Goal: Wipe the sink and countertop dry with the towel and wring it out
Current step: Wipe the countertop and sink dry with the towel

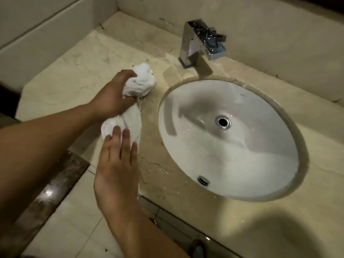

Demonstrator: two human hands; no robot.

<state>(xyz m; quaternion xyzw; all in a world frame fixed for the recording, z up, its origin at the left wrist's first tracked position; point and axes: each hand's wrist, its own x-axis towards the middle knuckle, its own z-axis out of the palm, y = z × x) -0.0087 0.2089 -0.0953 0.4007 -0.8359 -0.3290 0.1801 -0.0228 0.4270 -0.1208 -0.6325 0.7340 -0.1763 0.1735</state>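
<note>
A twisted white cloth towel (132, 118) is gripped endwise by left hand (111, 95) and right hand (117, 164) over the beige marble countertop (83, 71).

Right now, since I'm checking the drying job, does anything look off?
Yes. The towel is held twisted above the countertop, left of the sink rather than over it; water drips and pools below. A thin crack crosses the countertop near its front edge.

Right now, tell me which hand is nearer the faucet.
Left. The left hand grips the towel at its far end, left of the faucet; the right hand touches the near end, by the countertop front edge.
</note>
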